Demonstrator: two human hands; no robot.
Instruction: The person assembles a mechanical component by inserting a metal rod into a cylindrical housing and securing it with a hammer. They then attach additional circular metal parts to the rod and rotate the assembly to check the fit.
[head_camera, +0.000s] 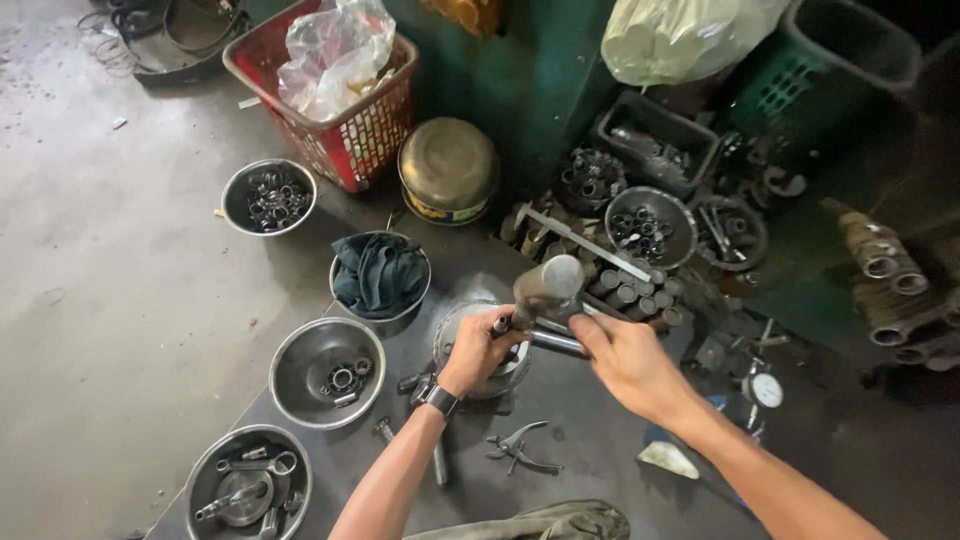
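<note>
Mechanic's workshop: grimy concrete floor (90, 250), steel bowls of bearings (268, 197), dial gauge (766, 390), pliers (518, 448)

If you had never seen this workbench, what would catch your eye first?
Both hands meet at centre: the left hand grips a steel hammer, and the right hand holds a metal rod. Around them stand steel bowls of small parts, with a red basket behind.

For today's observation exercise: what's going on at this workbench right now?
A person works over a dark metal bench. The left hand grips a hammer by its handle, head raised. The right hand holds a steel rod over a round metal part. Steel bowls of rings and bearings, a rag and pliers lie around.
</note>
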